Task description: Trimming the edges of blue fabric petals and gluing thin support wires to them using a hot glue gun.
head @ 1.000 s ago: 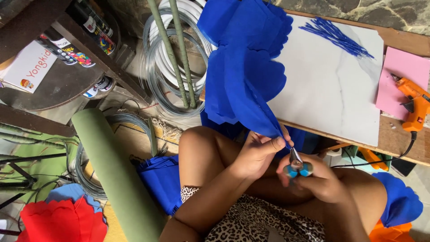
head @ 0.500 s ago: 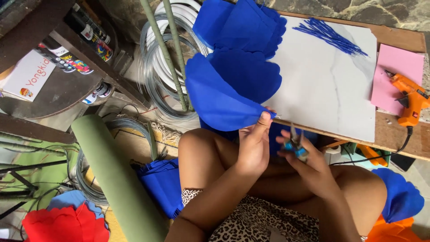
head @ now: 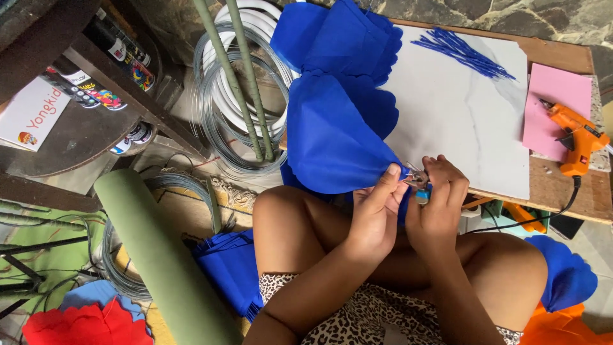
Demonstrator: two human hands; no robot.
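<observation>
A blue crepe-paper petal (head: 332,144) is pinched at its tip by the left hand (head: 373,217); small scissors (head: 418,182) are gripped by the right hand (head: 437,207), above a white board (head: 466,121) flanked by an orange glue gun (head: 575,137) and wire coils (head: 220,108).

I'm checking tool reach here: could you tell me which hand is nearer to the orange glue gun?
Right. The right hand is at the board's near edge, left of the orange glue gun; the left hand sits farther left, pinching the blue paper.

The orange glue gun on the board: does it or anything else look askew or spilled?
Nothing looks spilled or damaged. The orange glue gun lies on its side near the table's right edge, its cord hanging off; the blue paper strips lie in a tidy bunch on the white board.
</observation>
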